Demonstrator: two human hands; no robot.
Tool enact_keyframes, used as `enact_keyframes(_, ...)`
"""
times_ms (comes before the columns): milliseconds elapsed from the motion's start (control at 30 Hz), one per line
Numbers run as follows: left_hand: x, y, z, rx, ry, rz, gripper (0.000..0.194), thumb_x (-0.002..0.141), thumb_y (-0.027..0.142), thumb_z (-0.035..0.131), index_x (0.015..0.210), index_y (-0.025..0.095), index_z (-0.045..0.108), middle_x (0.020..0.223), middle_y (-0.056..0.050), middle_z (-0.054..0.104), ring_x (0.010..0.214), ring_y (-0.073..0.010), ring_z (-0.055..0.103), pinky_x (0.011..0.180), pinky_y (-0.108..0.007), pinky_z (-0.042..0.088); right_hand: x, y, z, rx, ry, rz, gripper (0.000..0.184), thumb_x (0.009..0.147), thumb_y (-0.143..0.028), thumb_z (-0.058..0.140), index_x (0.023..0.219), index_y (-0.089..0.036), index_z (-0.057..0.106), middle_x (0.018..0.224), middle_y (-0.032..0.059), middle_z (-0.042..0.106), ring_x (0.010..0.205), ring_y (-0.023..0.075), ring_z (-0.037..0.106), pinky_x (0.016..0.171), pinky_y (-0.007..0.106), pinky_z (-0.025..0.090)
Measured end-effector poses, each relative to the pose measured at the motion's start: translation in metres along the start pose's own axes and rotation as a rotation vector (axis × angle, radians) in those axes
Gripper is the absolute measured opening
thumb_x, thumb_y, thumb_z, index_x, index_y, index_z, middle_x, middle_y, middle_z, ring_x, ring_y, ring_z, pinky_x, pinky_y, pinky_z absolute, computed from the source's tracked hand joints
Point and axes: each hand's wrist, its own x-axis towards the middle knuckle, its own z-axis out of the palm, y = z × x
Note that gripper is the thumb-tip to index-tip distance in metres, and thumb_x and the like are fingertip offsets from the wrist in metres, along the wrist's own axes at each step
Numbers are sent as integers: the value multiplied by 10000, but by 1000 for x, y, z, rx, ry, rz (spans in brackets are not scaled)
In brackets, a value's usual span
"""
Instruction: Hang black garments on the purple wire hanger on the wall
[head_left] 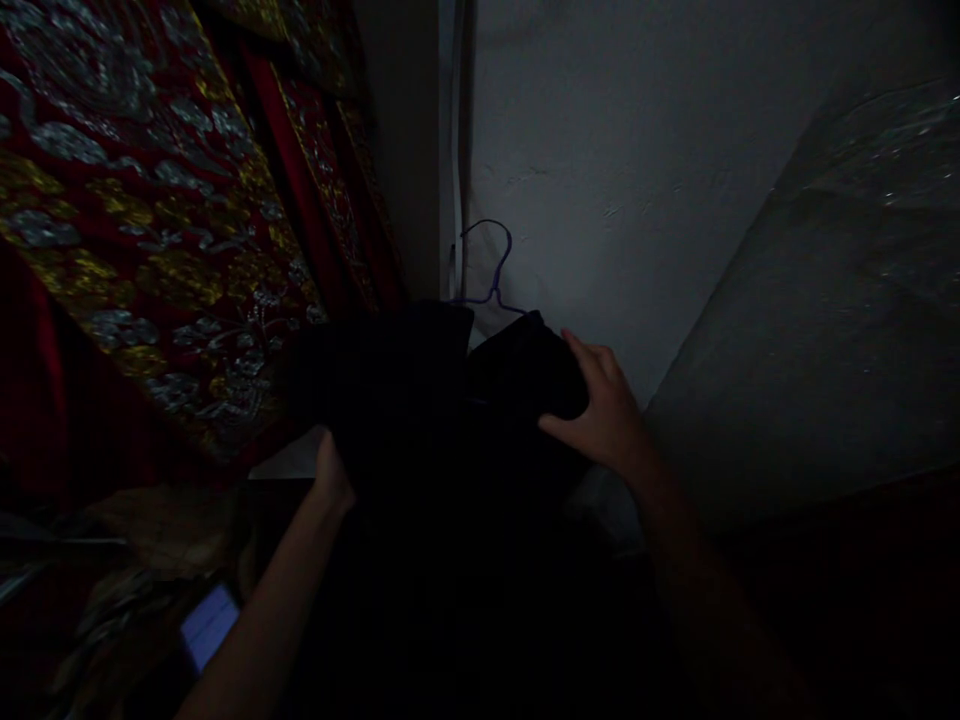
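Black cloth garment (405,400) on thin purple wire hanger (496,285)
Right hand (600,400) grasps garment's right shoulder; left hand (331,472) (partly hidden) is at left side, grip indeterminable.

Free room right of the hanger (495,290), embroidered cloth (180,270) an obstacle at left

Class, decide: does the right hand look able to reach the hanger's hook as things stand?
Likely yes: the right hand is at the dark cloth near the hook, with only wall showing between.
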Motion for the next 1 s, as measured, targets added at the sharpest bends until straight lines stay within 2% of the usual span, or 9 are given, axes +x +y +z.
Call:
enact_keyframes(100, -21, -24, -21, -108, 93, -105, 783, 745, 822, 608, 1173, 171, 683, 1270, -158, 703, 1415, -394, 477, 1138, -552, 442, 27, 2, -5, -41, 2, -52, 1037, 626, -314, 788, 1566, -228, 359, 1317, 147, 520, 1230, 393, 537, 1065, 582, 446)
enact_keyframes(200, -40, -48, -21, -50, 241, -134, 698, 676, 524, 871, 1255, 213, 634, 1335, -107, 679, 1388, -334, 525, 1165, -484, 429, 34, -7, -7, -19, -57, -115, 1024, 620, -298, 784, 1558, -219, 381, 1331, 145, 526, 1225, 379, 540, 1075, 567, 441)
enact_keyframes(333, -59, -65, -6, -1, 316, -214, 592, 740, 256, 859, 1283, 238, 623, 1319, -86, 695, 1287, -295, 622, 1150, -469, 453, -1, -24, -8, 85, -80, -154, 877, 691, -274, 752, 1511, -247, 444, 1494, 135, 460, 1389, 367, 417, 1162, 573, 342)
enact_keyframes(433, -71, -69, 2, -54, 335, -317, 489, 788, 199, 804, 1248, 228, 643, 1265, -86, 726, 1241, -286, 658, 1129, -475, 478, -50, -40, 17, 306, 63, 66, 558, 807, -368, 711, 1335, -241, 582, 1431, 119, 550, 1370, 326, 462, 1140, 531, 366)
enact_keyframes(500, -77, -71, 5, -64, 353, -366, 468, 782, 170, 802, 1223, 225, 654, 1256, -86, 731, 1239, -285, 660, 1124, -472, 485, -82, -55, 48, 483, 131, 400, 279, 890, -446, 627, 1029, -205, 656, 1066, 87, 688, 1048, 255, 636, 941, 413, 498)
enact_keyframes(567, -82, -70, 6, -67, 342, -392, 450, 776, 170, 811, 1200, 217, 666, 1269, -94, 726, 1242, -289, 659, 1121, -467, 489, -107, -71, 82, 647, -184, 649, 393, 931, -557, 530, 802, -195, 612, 765, 40, 648, 756, 202, 623, 702, 324, 495)
enact_keyframes(667, -87, -68, 6, -61, 288, -386, 447, 776, 197, 822, 1198, 212, 673, 1288, -102, 718, 1244, -292, 657, 1120, -457, 492, -123, -91, 120, 797, -422, 671, 414, 951, -534, 479, 732, -198, 582, 697, 13, 618, 677, 166, 577, 648, 287, 441)
enact_keyframes(767, -89, -65, 5, -66, 275, -359, 465, 768, 220, 834, 1204, 209, 673, 1262, -103, 731, 1223, -294, 669, 1109, -454, 502, -124, -99, 132, 893, -411, 643, 319, 929, -421, 518, 710, -197, 578, 691, 8, 626, 670, 155, 572, 642, 271, 427)
enact_keyframes(1000, -93, -65, 3, -105, 218, -400, 485, 695, 295, 883, 1122, 167, 690, 1166, -118, 761, 1118, -312, 716, 1033, -455, 549, -125, -99, 130, 1137, -332, 821, 240, 776, -389, 571, 634, -197, 591, 533, -16, 540, 488, 112, 460, 484, 234, 338)
